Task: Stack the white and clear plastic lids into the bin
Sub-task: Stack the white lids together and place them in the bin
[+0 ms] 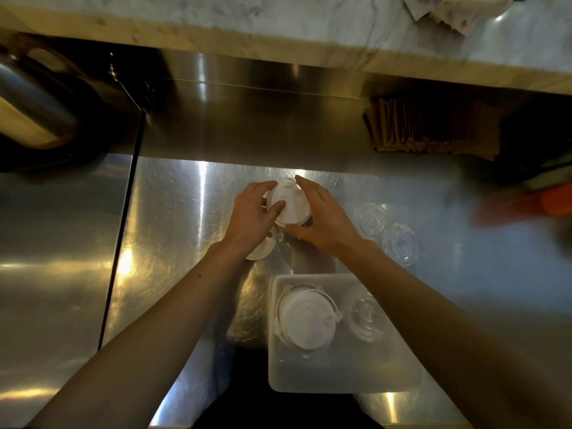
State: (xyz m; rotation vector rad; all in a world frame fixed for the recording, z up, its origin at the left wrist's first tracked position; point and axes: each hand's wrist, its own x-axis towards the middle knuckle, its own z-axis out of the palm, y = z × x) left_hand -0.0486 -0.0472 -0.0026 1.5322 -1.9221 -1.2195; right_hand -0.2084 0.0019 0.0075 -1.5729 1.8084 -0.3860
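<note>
Two bare hands meet over a steel counter, both closed on one small stack of white lids held tilted above the surface; going from the left, a metal jug sits blurred at the far left edge, beyond a dark seam in the counter; the left hand comes next, its forearm running up from the lower left, wrist bent slightly inward, fingers curled round the left rim of the stack and the thumb pressed on its top face; under that wrist another white lid lies flat on the counter, partly hidden; the right hand cups the stack from the other side, index finger stretched along the far edge, thumb tucked beneath the near edge, its forearm crossing down to the lower right; nearer the person, a translucent bin rests on the counter, holding a pile of white lids on its left side and a few clear lids just beside them on the right; further right on the counter, two loose clear lids lie near each other, well apart from the bin; brown paper sleeves stand against the back wall; an orange blur marks the right edge.
</note>
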